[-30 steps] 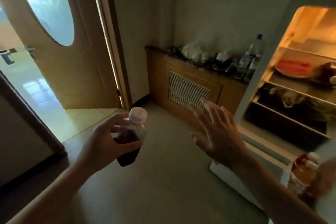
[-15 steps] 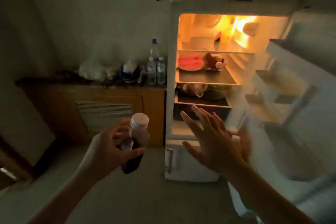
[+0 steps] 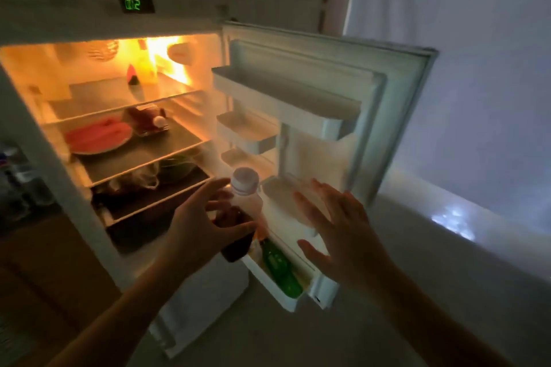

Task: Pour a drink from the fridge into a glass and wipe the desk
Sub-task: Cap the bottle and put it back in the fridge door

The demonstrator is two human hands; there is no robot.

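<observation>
My left hand (image 3: 198, 228) grips a small bottle (image 3: 242, 211) with a pale cap and dark drink in its lower half, held upright in front of the open fridge (image 3: 44, 24). My right hand (image 3: 334, 232) is spread with straight fingers and holds nothing, right in front of the inner side of the open fridge door (image 3: 396, 116), near its lower shelves. Whether it touches the door is unclear. No glass or desk is in view.
Lit fridge shelves hold a plate of watermelon (image 3: 97, 138), a dark container (image 3: 147, 121) and bagged food (image 3: 140, 182). A green bottle (image 3: 280, 268) lies in the door's bottom rack. A wooden cabinet (image 3: 35, 271) stands to the left, a pale wall to the right.
The view has swung right and closer to the fridge. Both hands have moved toward the open door, the left still holding the bottle, the right still spread.
</observation>
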